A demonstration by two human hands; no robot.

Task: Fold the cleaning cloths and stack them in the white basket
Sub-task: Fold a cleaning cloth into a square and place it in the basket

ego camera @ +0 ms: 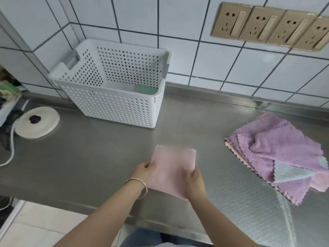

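A pink cloth (173, 166) lies folded on the steel counter near its front edge. My left hand (142, 172) grips the cloth's left edge, and my right hand (195, 184) grips its right near corner. The white perforated basket (114, 107) stands behind, against the tiled wall, with a folded green cloth (146, 89) at its bottom right. A loose pile of purple cloths (277, 150) lies to the right, with a light blue cloth (290, 172) and pink ones among them.
A round white lid with a black knob (36, 122) sits at the left of the counter (89, 157), beside a white cord (10, 148). Several wall sockets (267, 25) are mounted on the tiles at the upper right. The counter's front edge runs just below my wrists.
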